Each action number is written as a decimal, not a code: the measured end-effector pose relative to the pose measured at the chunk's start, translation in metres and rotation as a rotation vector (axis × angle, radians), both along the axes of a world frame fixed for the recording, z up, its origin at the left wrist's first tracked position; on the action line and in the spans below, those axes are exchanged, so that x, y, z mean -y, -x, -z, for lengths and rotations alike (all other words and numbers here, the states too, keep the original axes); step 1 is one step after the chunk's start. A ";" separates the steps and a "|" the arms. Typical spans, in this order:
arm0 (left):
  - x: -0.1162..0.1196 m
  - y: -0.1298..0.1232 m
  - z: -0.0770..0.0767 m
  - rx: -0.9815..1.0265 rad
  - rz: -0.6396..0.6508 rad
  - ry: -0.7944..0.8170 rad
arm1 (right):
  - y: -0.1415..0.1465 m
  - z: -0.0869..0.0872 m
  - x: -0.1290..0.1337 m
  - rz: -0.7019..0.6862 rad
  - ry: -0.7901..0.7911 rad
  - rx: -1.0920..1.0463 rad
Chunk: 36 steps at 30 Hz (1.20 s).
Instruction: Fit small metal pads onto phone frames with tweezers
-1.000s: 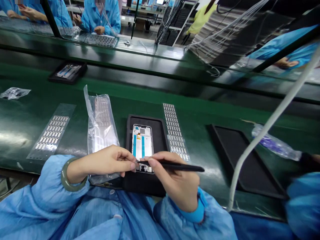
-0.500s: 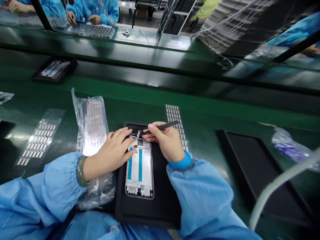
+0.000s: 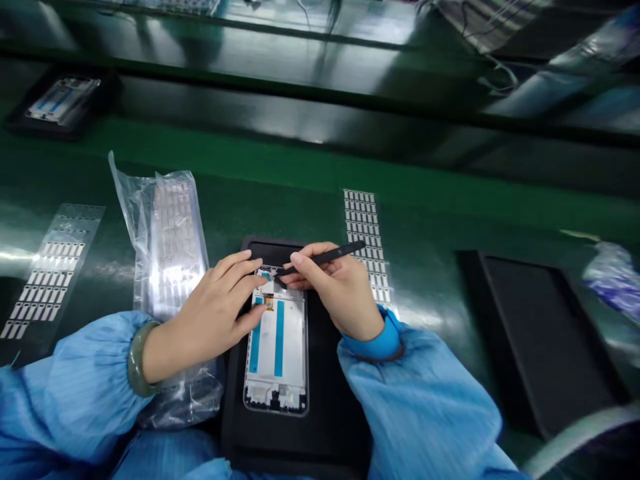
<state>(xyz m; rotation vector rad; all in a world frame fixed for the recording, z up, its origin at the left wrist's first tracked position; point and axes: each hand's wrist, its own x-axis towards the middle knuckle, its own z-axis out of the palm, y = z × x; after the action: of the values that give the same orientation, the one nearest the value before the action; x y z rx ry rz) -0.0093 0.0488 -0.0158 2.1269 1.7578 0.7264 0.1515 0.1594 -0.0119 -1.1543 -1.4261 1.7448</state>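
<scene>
A phone front frame (image 3: pixel 276 353) with a white back, blue strips and a small orange-yellow tab lies face up on a black tray (image 3: pixel 320 407). My left hand (image 3: pixel 213 313) rests its fingertips on the frame's upper left edge and holds nothing. Just beside it, my right hand (image 3: pixel 330 283) pinches a slim black spudger (image 3: pixel 325 257), whose tip is at the frame's top end. The tip itself is partly hidden by my fingers. A green bangle (image 3: pixel 135 360) circles my left wrist.
Metal-part sheets (image 3: pixel 363 243) (image 3: pixel 50 280) lie on the green bench (image 3: pixel 310 167), with a plastic bag of parts (image 3: pixel 173 240) left of the tray. Right stands another black tray (image 3: pixel 540 333). Far left, a tray holds a further frame (image 3: pixel 63 100).
Both hands have moved to the frame's top end, and the spudger now points up and right instead of lying across the frame. The whole view has shifted, with the bench sliding left and up.
</scene>
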 end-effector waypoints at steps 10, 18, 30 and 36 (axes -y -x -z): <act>0.000 0.000 0.001 0.001 -0.006 -0.037 | 0.001 0.000 0.001 0.004 -0.039 0.019; 0.000 0.000 -0.001 -0.009 0.006 -0.034 | 0.001 0.001 0.001 -0.013 -0.072 0.028; -0.001 0.001 0.000 -0.093 0.034 -0.061 | 0.000 0.001 0.002 -0.020 -0.108 0.037; -0.001 -0.001 -0.002 -0.132 0.042 -0.038 | 0.000 0.002 0.001 -0.028 -0.137 0.054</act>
<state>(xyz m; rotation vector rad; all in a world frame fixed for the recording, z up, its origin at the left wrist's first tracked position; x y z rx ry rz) -0.0087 0.0497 -0.0135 2.2783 1.7713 0.6261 0.1519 0.1580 -0.0140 -1.1207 -1.5749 1.6176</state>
